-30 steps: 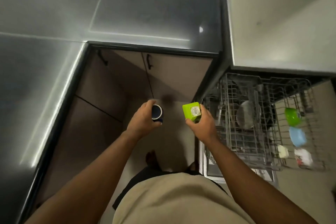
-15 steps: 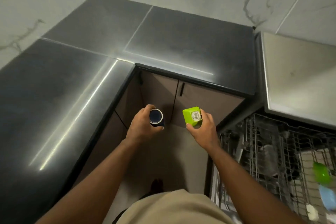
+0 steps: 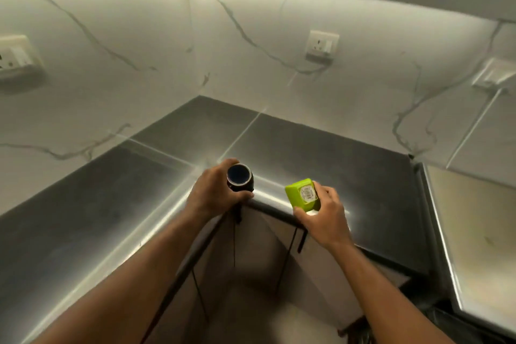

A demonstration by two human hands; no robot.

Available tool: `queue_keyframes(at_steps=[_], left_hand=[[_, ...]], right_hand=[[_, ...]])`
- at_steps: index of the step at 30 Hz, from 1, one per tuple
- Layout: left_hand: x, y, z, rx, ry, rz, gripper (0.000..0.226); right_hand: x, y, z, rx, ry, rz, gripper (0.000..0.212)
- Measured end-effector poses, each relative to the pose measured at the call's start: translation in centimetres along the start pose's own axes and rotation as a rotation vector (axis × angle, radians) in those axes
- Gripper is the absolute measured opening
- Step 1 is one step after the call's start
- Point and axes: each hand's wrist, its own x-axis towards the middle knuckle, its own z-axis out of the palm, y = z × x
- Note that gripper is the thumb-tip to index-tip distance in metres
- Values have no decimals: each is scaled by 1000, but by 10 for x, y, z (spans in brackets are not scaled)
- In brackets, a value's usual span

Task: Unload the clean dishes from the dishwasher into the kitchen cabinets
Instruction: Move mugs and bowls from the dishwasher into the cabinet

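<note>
Glossy dark countertop (image 3: 321, 165); hands grip round cup (image 3: 240, 180), square cup (image 3: 303, 194).

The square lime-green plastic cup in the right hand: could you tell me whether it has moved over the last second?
Yes. The square lime-green plastic cup was down in front of the lower cabinet doors; it now sits up over the dark grey countertop's front edge.

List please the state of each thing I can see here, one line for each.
left hand: grips the dark cup
dark cup: held, bottom toward camera
right hand: holds the green cup
green cup: held upside down, label on base
lower cabinet doors: closed
</note>
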Motion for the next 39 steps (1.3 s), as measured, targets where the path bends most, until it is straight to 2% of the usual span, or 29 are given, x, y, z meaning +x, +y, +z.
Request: queue_keyframes(at_steps=[3,6,10,14,16,21,26,32,39], left_hand=[[35,13,-22,-1,31,-6,82],[75,28,-46,8,71,-1,72],[146,60,-81,31,166,65,69],[170,73,-92,48,206,99,72],[185,87,-103,72,239,124,73],[223,110,-130,124,264,185,73],[261,122,-150,111,264,207,73],[322,135,-178,0,352,284,78],[405,141,-204,-33,367,431,72]], right_hand=[[42,-17,-8,17,9,-93,74],[91,-34,-16,30,17,-165,79],[169,-70,-38,103,153,-294,80],[202,-81,-46,129,144,-322,76],[223,-94,-58,135,140,-403,77],[270,-123,-81,105,222,-506,80],[303,-147,-100,40,260,-564,79],[353,-181,-116,-30,304,-608,77],[426,-222,-115,-266,281,-646,81]])
